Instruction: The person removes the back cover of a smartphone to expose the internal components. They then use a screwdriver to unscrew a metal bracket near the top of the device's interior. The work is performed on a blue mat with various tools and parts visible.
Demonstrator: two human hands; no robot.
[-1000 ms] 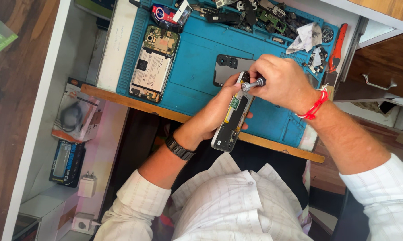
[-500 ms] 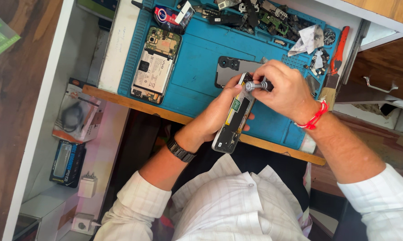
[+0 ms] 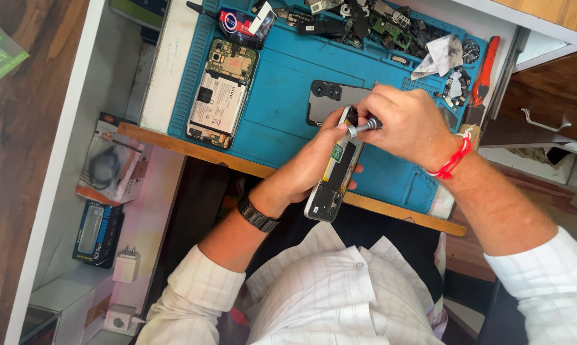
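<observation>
gripping same as before: left hand (image 3: 317, 160) clamps opened phone (image 3: 335, 167), right hand (image 3: 406, 124) pinches screwdriver (image 3: 364, 127) at its top end; phone's long axis runs up-right to down-left.

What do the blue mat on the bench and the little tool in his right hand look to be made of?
Blue mat: probably silicone or rubber, matte, with moulded ridges and compartments. Tool in the right hand: seemingly metal, with a silvery shine on its shaft; the grip is mostly hidden.
</observation>
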